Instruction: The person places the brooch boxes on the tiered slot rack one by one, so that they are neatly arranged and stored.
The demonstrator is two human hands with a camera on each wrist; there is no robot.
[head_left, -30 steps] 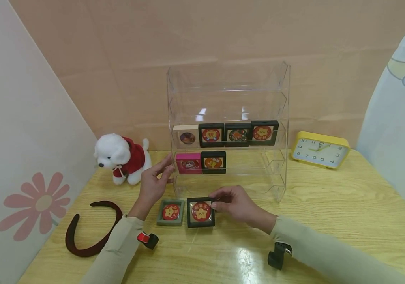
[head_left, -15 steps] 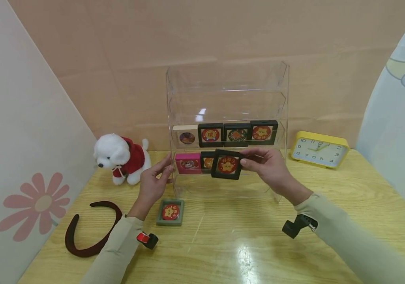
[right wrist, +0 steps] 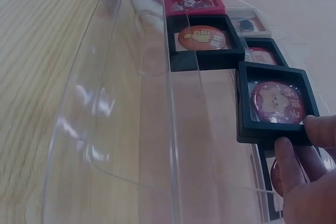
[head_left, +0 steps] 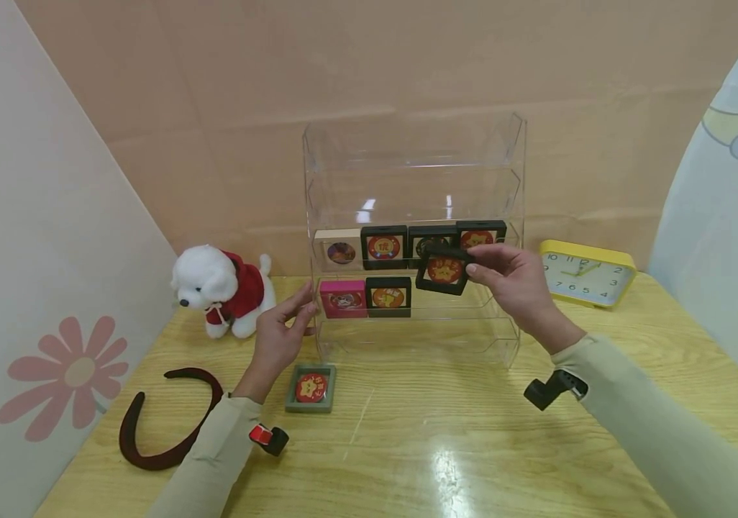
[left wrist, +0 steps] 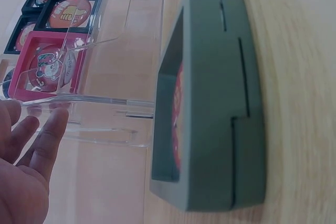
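My right hand (head_left: 521, 288) pinches a black square display frame (head_left: 443, 272) by its right edge, with a red badge and a yellow star inside. It is raised and tilted in front of the clear acrylic rack (head_left: 414, 193), overlapping the row of frames there. In the right wrist view, thumb and fingers grip a corner of this black frame (right wrist: 275, 100). My left hand (head_left: 280, 338) touches the rack's left side panel with extended fingers (left wrist: 46, 142). A grey-green frame (head_left: 311, 388) with a similar badge lies on the table below the rack.
Several frames, cream (head_left: 338, 248) and black (head_left: 385, 246), line one tier; a pink frame (head_left: 343, 298) and a black thumb-badge frame (head_left: 388, 297) stand below. A white plush dog (head_left: 203, 277) and dark headband (head_left: 162, 457) are left, a yellow clock (head_left: 592, 273) right.
My right hand has lifted the black star-badge frame from the table up and right to the rack. In the last half second it rose further and tilted. The left hand stayed put.
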